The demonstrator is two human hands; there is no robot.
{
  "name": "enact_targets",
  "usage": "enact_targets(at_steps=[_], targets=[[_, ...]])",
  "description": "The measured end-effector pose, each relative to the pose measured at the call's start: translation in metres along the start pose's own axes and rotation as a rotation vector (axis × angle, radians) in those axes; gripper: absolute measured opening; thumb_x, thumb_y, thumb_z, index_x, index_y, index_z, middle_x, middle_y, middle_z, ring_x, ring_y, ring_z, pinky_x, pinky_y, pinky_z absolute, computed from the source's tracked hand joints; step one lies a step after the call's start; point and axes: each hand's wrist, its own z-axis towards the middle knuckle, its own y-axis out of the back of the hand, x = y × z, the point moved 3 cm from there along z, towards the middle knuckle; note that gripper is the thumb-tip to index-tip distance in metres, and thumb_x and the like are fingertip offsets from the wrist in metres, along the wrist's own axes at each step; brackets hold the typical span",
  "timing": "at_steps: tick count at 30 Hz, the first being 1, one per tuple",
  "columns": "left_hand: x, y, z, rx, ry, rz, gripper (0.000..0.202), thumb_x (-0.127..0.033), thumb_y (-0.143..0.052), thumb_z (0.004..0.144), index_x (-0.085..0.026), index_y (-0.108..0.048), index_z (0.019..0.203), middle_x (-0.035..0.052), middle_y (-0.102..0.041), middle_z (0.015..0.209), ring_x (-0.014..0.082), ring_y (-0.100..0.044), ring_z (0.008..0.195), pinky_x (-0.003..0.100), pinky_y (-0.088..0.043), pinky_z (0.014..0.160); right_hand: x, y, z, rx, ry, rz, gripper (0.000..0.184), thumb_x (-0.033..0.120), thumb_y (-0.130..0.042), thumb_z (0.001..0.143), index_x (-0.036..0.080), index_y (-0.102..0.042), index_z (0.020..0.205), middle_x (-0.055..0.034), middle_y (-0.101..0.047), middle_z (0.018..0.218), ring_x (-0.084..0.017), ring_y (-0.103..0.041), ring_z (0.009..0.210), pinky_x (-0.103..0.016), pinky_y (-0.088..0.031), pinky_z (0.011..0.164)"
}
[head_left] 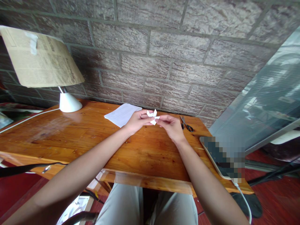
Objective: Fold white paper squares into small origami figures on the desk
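A small folded white paper piece (pixel 153 117) with pointed flaps is held above the far part of the wooden table (pixel 82 140). My left hand (pixel 137 122), with a ring on one finger, pinches its left side. My right hand (pixel 171 125) pinches its right side, fingers closed on it. Both hands meet over the table near the brick wall.
A stack of white paper sheets (pixel 122 114) lies just left of the hands. Black scissors (pixel 186 125) lie to the right. A lamp (pixel 67 101) with a newspaper shade stands at the left rear. A device (pixel 220 156) with a white cable lies at the right edge.
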Motion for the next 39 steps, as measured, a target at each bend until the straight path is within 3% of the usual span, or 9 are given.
enact_targets(at_steps=[8,15,18,23,28,34,39], targets=[[0.006,0.001,0.003,0.024,0.044,-0.139,0.054,-0.021,-0.086,0.060,-0.017,-0.068,0.111,0.0074,-0.075,0.095,0.0202,-0.071,0.088,0.041,-0.052,0.093,0.001,0.004,0.001,0.044,0.099,-0.113,0.023,0.038,-0.077,0.069,0.021,-0.075,0.084,-0.0021,-0.074,0.079,-0.016,-0.064,0.068,-0.030,-0.052,0.067],[0.008,0.004,0.004,0.006,0.092,-0.183,0.039,-0.017,-0.084,0.061,-0.016,-0.073,0.099,0.0058,-0.074,0.091,0.0181,-0.070,0.087,0.037,-0.053,0.092,0.013,0.001,-0.005,0.095,0.401,-0.402,0.011,0.025,-0.067,0.079,0.023,-0.077,0.083,-0.0049,-0.074,0.088,-0.018,-0.069,0.079,-0.030,-0.055,0.073],[0.008,0.005,0.005,0.005,0.098,-0.204,0.029,-0.018,-0.083,0.062,-0.015,-0.074,0.089,0.0050,-0.074,0.088,0.0165,-0.069,0.085,0.035,-0.053,0.090,0.015,0.000,-0.006,0.111,0.454,-0.455,0.013,0.023,-0.066,0.080,0.023,-0.078,0.086,-0.0059,-0.073,0.092,-0.017,-0.069,0.079,-0.028,-0.055,0.071],[0.007,0.005,0.006,-0.020,0.077,-0.211,0.026,-0.021,-0.083,0.064,-0.015,-0.074,0.087,0.0040,-0.073,0.086,0.0143,-0.067,0.081,0.032,-0.052,0.088,0.017,-0.001,-0.007,0.118,0.459,-0.409,0.014,0.026,-0.067,0.082,0.024,-0.078,0.090,-0.0060,-0.072,0.094,-0.017,-0.068,0.082,-0.028,-0.056,0.073],[0.008,0.004,0.005,-0.035,0.057,-0.193,0.027,-0.024,-0.083,0.063,-0.013,-0.075,0.087,0.0061,-0.073,0.087,0.0156,-0.067,0.082,0.033,-0.050,0.088,0.019,-0.004,-0.007,0.122,0.400,-0.329,0.014,0.033,-0.068,0.082,0.023,-0.078,0.083,-0.0051,-0.074,0.087,-0.018,-0.068,0.080,-0.030,-0.055,0.075],[0.005,0.002,0.004,-0.022,0.046,-0.204,0.029,-0.027,-0.084,0.063,-0.013,-0.076,0.087,0.0071,-0.074,0.088,0.0165,-0.067,0.084,0.036,-0.049,0.091,0.011,-0.007,-0.007,0.098,0.275,-0.125,0.024,0.035,-0.076,0.075,0.025,-0.077,0.096,-0.0036,-0.075,0.093,-0.019,-0.070,0.080,-0.033,-0.057,0.079],[0.005,0.003,0.004,-0.022,0.055,-0.199,0.027,-0.028,-0.084,0.063,-0.014,-0.076,0.084,0.0060,-0.073,0.086,0.0164,-0.067,0.084,0.036,-0.049,0.093,0.014,-0.007,-0.008,0.071,0.332,-0.213,0.013,0.037,-0.073,0.077,0.026,-0.078,0.083,-0.0037,-0.075,0.089,-0.020,-0.069,0.082,-0.034,-0.056,0.078]])
